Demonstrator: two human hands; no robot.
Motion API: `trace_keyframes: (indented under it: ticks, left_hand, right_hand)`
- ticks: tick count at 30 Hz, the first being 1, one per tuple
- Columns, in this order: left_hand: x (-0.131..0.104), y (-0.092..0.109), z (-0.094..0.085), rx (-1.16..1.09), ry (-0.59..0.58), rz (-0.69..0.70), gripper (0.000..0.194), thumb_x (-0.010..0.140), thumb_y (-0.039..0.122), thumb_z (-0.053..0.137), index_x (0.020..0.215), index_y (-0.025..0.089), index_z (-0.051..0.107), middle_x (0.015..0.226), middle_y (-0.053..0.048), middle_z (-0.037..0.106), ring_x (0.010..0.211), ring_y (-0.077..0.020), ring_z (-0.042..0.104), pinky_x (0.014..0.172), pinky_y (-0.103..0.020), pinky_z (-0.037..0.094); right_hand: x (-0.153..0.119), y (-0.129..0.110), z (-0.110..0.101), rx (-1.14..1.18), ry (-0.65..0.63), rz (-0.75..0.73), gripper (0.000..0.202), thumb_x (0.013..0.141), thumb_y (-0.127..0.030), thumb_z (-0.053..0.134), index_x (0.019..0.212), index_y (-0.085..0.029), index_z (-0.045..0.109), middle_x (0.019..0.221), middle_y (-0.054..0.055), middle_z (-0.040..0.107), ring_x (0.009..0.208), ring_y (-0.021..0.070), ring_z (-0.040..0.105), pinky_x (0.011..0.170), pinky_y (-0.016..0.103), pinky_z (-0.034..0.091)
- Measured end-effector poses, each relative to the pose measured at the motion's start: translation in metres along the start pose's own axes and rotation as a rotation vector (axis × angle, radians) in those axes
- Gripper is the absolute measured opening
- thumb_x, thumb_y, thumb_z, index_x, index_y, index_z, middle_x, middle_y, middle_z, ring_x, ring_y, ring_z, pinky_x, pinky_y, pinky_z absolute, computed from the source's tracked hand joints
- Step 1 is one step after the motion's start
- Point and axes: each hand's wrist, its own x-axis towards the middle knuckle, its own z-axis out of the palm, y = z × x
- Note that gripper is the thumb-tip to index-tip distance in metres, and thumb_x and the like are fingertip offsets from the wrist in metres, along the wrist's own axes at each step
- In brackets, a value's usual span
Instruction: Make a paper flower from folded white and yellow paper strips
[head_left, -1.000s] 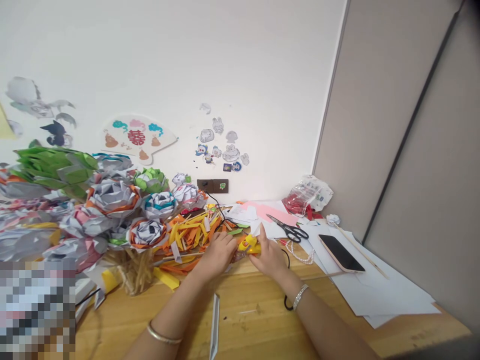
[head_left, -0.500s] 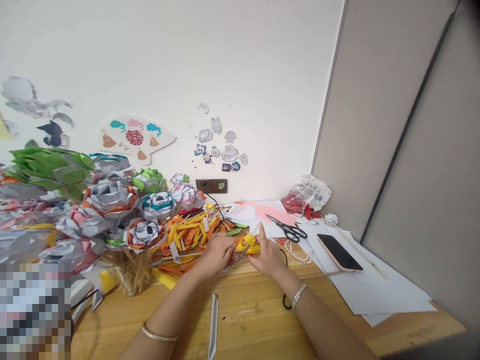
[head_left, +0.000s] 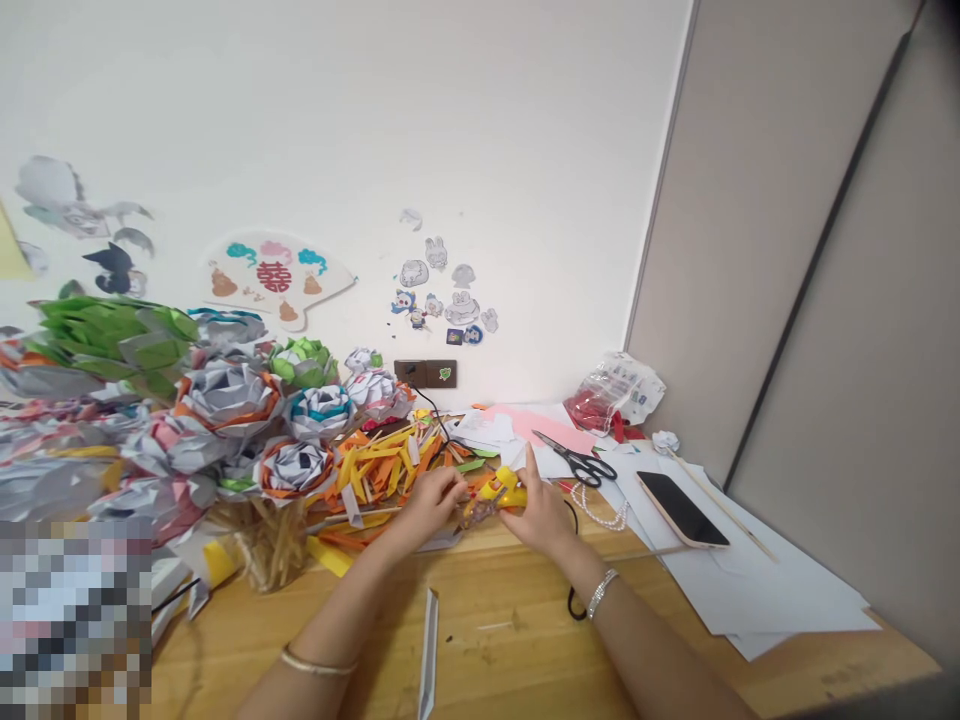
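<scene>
At the middle of the table, my right hand (head_left: 541,510) is closed around a yellow glue gun (head_left: 501,492), its index finger pointing up. A black cord (head_left: 574,590) loops beside my right wrist. My left hand (head_left: 433,505) is just left of the glue gun's front, fingers curled and pinched together. Whatever those fingers hold, if anything, is too small to make out. A heap of orange and yellow paper strips (head_left: 382,460) lies behind my left hand. Nearer to me, a folded white paper strip (head_left: 428,655) rests on the wood between my forearms.
Folded-paper flowers (head_left: 229,395) crowd the left side, above a bundle of sticks (head_left: 274,545). To the right are black-handled scissors (head_left: 589,467), a bead string (head_left: 600,510), a phone (head_left: 682,508) and white paper sheets (head_left: 780,590). A plastic bag (head_left: 615,390) stands by the wall.
My left hand has drawn slightly away from the glue gun, leaving more of its front visible. My right hand keeps its hold. The view has shifted slightly.
</scene>
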Motion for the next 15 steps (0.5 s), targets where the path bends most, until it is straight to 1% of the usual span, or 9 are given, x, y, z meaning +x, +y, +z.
trace_keyframes:
  ticks: [2,6,9,15]
  left_hand:
    - [-0.0008,-0.0010,0.0014,-0.005,-0.008,0.008,0.024,0.082,0.030,0.040,0.065,0.016,0.049,0.061,0.001,0.051,0.059,-0.0127,0.046,0.058,-0.023,0.035]
    - [-0.0029,0.0029,0.0005,0.054,-0.037,0.077,0.027,0.084,0.028,0.040,0.065,0.015,0.054,0.061,-0.001,0.054,0.061,-0.0136,0.048,0.061,-0.025,0.036]
    - [-0.0044,0.0072,-0.0019,0.084,-0.037,0.105,0.022,0.082,0.027,0.044,0.068,0.015,0.057,0.064,-0.002,0.057,0.064,-0.0144,0.050,0.064,-0.025,0.037]
    - [-0.0044,0.0068,-0.0025,0.132,-0.029,0.152,0.018,0.080,0.023,0.047,0.067,0.016,0.057,0.064,-0.002,0.059,0.065,-0.0148,0.052,0.063,-0.025,0.036]
  right_hand:
    - [0.0000,-0.0003,-0.0003,-0.012,-0.004,-0.011,0.094,0.069,-0.030,0.058,0.139,-0.013,-0.003,0.099,0.008,0.064,0.082,0.0238,0.060,0.065,0.030,0.045]
    - [0.0008,-0.0004,-0.0008,-0.033,-0.013,0.010,0.094,0.069,-0.029,0.058,0.139,-0.011,-0.003,0.095,0.008,0.065,0.083,0.0242,0.060,0.065,0.030,0.044]
    - [0.0013,0.0006,0.0002,-0.065,-0.017,0.024,0.094,0.069,-0.030,0.058,0.139,-0.011,-0.002,0.093,0.008,0.065,0.083,0.0241,0.061,0.064,0.030,0.044]
    - [0.0010,0.0025,0.0029,-0.066,-0.009,0.002,0.095,0.069,-0.030,0.059,0.139,-0.012,-0.002,0.095,0.008,0.065,0.084,0.0242,0.061,0.065,0.030,0.044]
